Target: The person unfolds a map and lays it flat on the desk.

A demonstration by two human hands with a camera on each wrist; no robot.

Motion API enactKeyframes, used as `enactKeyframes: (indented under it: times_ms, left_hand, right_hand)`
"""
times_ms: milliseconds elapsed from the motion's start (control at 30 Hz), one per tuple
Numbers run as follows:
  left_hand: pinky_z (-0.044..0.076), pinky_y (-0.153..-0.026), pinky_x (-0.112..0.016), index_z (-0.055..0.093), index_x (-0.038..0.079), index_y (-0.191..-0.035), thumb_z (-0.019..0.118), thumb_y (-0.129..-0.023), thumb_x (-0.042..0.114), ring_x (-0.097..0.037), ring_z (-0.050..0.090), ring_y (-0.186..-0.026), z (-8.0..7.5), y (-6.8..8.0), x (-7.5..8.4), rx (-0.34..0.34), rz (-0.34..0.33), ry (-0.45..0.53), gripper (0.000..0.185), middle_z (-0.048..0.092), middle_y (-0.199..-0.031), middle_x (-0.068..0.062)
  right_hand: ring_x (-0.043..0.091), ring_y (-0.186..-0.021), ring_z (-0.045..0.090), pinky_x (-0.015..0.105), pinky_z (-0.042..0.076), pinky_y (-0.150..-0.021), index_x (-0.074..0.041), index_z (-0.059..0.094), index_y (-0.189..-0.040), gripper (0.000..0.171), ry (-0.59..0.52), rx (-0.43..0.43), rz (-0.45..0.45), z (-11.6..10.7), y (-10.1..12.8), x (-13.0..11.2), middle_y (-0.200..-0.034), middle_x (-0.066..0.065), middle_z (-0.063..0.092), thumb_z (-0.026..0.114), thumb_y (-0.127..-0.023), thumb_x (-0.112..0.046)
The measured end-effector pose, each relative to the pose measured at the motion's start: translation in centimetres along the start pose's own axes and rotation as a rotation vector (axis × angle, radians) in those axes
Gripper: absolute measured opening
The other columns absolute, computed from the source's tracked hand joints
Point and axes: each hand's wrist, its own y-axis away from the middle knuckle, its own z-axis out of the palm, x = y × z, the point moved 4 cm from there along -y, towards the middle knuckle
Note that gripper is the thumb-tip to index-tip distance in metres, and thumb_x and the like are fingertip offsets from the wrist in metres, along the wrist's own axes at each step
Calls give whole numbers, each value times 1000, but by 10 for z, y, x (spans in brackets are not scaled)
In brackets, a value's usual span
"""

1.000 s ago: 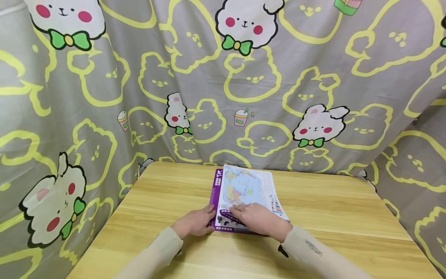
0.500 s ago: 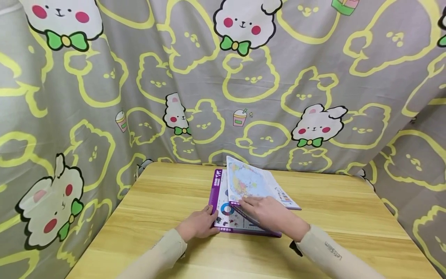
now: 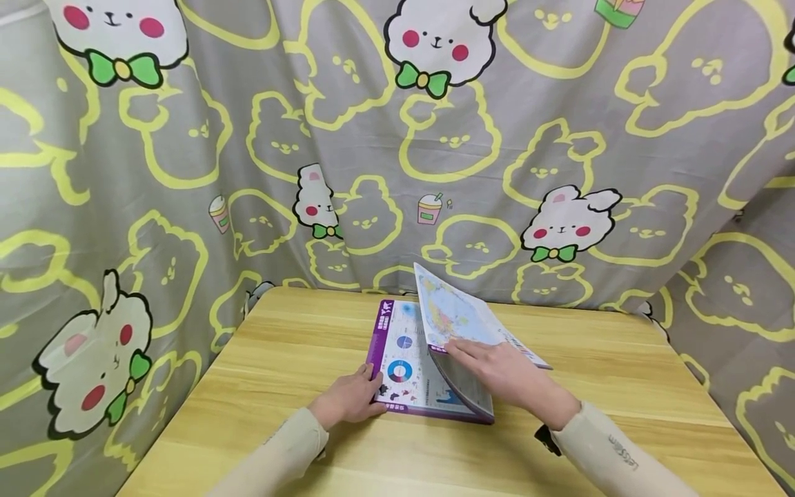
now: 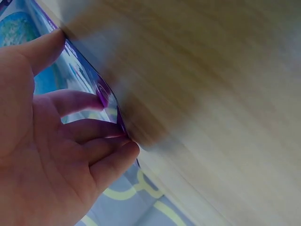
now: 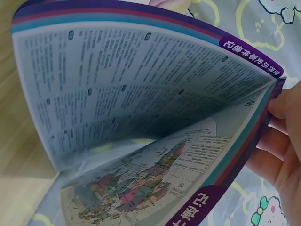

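Your right hand (image 3: pixel 506 373) pinches the near edge of the lifted page (image 3: pixel 462 317), fingers on top and thumb under it, while your left hand (image 3: pixel 350 399) lies with fingers spread and nearly straight on the near left corner of the atlas (image 3: pixel 404 359), pinning it to the wooden table (image 3: pixel 621 386), where it lies open near the middle. Behind, the draped curtain (image 3: pixel 186 172) with cartoon bunnies hangs soft and creased. Watch the raised sheet: it is thin, glossy and already bowing, so a hard pull at that one edge could crease it or tear it at the spine, and if your left hand slackens, the slick cover could skid on the smooth wood. Purple bands edge the pages; dense print fills the underside (image 5: pixel 141 80), a coloured map the page beneath (image 5: pixel 141 188).
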Motion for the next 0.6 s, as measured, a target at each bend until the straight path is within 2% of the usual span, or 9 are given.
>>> enactKeyframes:
  times_ms: [200,300,367,433,600]
  left_hand:
    - [35,-105,-46,45,0,-139,55,-91,50,-38,34,-133,2,0,-3,-13,-16,16,70,36,-143,-27]
    - [35,-105,-46,46,0,-138,56,-91,50,-39,35,-133,2,0,-5,-10,-16,22,70,37,-143,-27]
    - [35,-105,-46,45,0,-138,56,-91,50,-39,35,-133,2,1,-6,-7,-17,24,70,37,-143,-27]
    - [35,-105,-46,45,0,-138,56,-91,50,-39,34,-133,2,2,-7,-3,-17,30,70,37,-143,-28]
    - [35,-105,-47,45,-2,-138,57,-91,48,-39,33,-133,2,5,-10,-4,-20,61,70,35,-144,-28]
  right_hand:
    - [26,-103,62,37,55,-64,-5,54,-132,51,-14,33,9,-9,12,6,-129,11,58,61,-83,7]
    - [26,-101,63,37,55,-64,-5,55,-131,37,-4,72,7,-11,18,9,-129,10,58,38,-99,-1]
    - [25,-99,64,37,55,-61,-5,57,-130,46,8,106,3,-13,21,12,-127,10,59,19,-104,-9]
    - [25,-95,64,37,54,-59,-4,58,-127,60,16,139,2,-13,24,14,-126,10,60,4,-104,-17]
    - [25,-91,66,37,54,-58,-3,59,-126,59,10,185,2,-15,33,18,-123,11,62,7,-104,-20]
